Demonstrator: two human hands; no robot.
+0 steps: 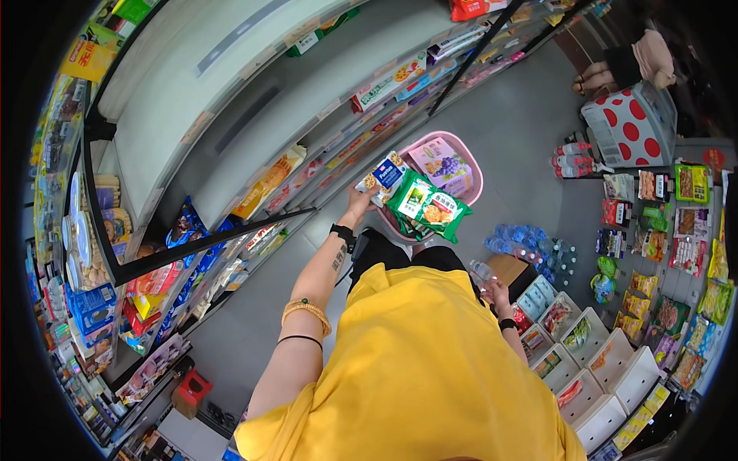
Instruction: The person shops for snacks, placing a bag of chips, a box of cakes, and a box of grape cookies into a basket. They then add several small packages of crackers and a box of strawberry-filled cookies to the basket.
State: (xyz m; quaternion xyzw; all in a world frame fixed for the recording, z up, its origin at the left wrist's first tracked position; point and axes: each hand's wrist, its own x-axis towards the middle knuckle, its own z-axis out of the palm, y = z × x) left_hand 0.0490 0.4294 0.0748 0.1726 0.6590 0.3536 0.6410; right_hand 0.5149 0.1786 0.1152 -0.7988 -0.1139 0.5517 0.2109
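Observation:
My left hand (360, 203) is closed on a small blue-and-white cookie box (382, 178), held over the left side of a pink plastic basket (476, 159). A green snack package (427, 207) lies across the near part of the basket, next to the cookie box. Behind it rests a purple box (446, 165) with grapes and cookies pictured on it. What lies deeper in the basket is mostly hidden. By my right hip, my right hand (496, 295) grips a clear plastic bottle (483, 272).
Tall shelves with packaged snacks (396, 81) curve along the left. Bottle packs (530, 244) stand on the grey floor to the right, beside white bins (584, 334) of small goods. Hanging snack bags (653, 230) line the right wall. Another person (642, 60) is at the far right, near a red-dotted box (632, 127).

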